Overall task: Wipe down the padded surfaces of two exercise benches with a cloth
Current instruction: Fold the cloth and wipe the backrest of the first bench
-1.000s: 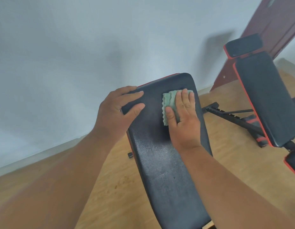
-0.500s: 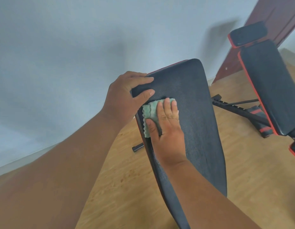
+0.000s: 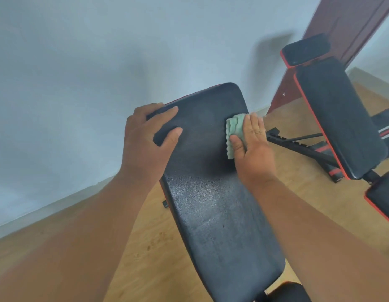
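A black padded bench back (image 3: 211, 203) with red trim tilts up in front of me. My left hand (image 3: 147, 142) grips its upper left edge, fingers curled over the side and thumb on the pad. My right hand (image 3: 252, 147) lies flat on a folded green cloth (image 3: 233, 131), pressing it against the pad near the upper right edge. A second black and red bench (image 3: 337, 118) stands at the right, with a small head pad (image 3: 304, 50) above its back pad.
A pale wall stands behind the benches, with a white skirting board (image 3: 47, 207) along the wooden floor (image 3: 150, 247). A dark red door (image 3: 346, 29) is at the far right. The second bench's black metal frame (image 3: 298, 147) lies low between the two benches.
My right hand slid the cloth from the pad's right side to its left edge beside my left hand, then back to the upper right. My left hand kept its grip.
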